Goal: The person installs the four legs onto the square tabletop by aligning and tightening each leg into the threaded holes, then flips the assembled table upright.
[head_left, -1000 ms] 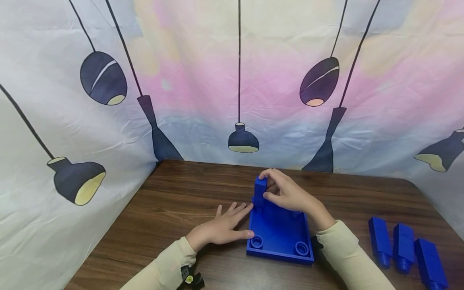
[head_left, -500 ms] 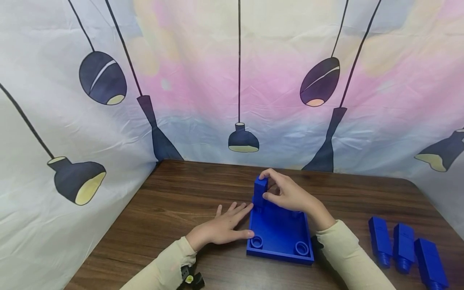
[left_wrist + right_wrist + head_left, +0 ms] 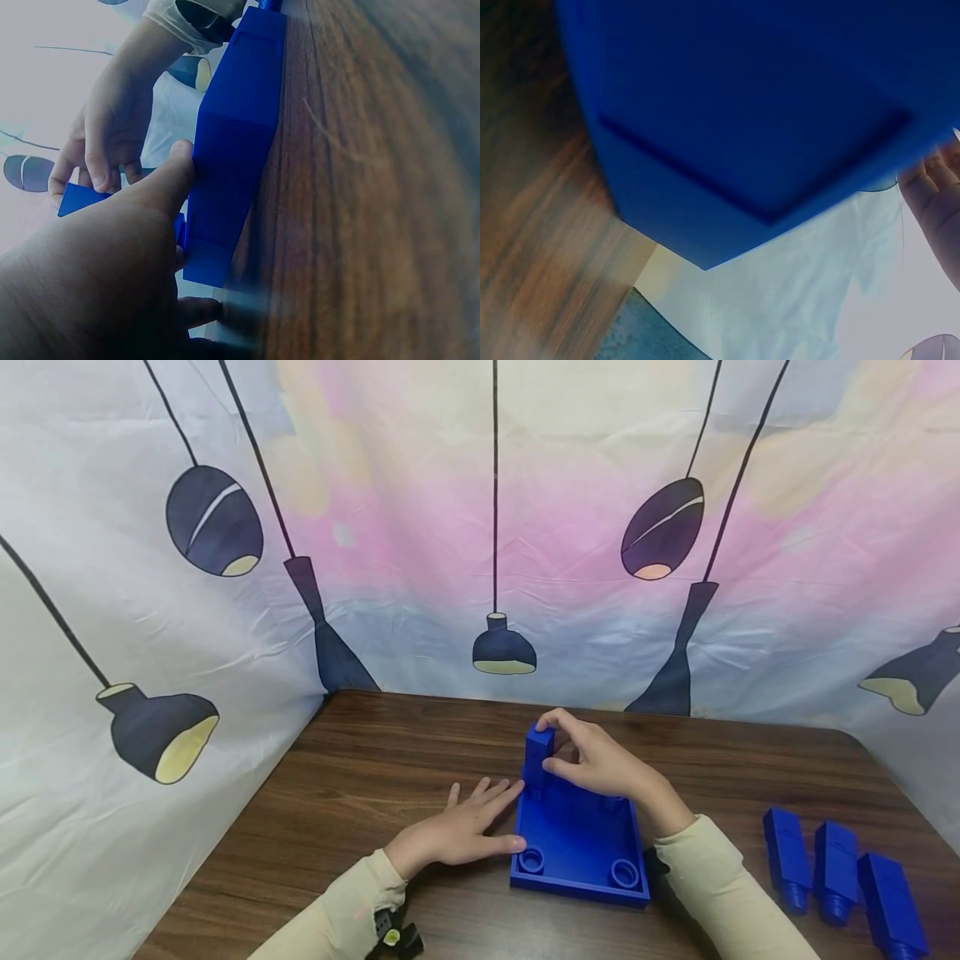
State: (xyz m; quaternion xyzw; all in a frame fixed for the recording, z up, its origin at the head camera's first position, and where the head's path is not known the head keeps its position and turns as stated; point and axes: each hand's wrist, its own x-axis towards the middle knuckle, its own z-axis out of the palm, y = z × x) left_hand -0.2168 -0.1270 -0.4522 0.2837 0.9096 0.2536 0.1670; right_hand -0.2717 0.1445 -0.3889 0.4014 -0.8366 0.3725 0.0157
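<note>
My right hand (image 3: pixel 596 764) pinches an upright blue square post (image 3: pixel 538 758), thumb at its side and a fingertip on its top end. The post stands at the far left corner of a shallow blue square board (image 3: pixel 577 835) with a raised rim. Round sockets show in the board's other corners; the one under the post is hidden. My left hand (image 3: pixel 468 827) lies spread along the board's left side, its thumb and index fingertip at the rim. In the left wrist view the post's end (image 3: pixel 81 201) shows beyond the left hand. The board (image 3: pixel 750 97) fills most of the right wrist view.
Three more blue posts (image 3: pixel 787 860) with round, narrower ends lie side by side on the brown wooden table (image 3: pixel 405 735), to the right of my right forearm. A printed cloth (image 3: pixel 420 568) hangs behind the table and along its sides.
The post sits slightly lower at the board's corner than a second ago. Both hands stay almost in place, and the board has not moved.
</note>
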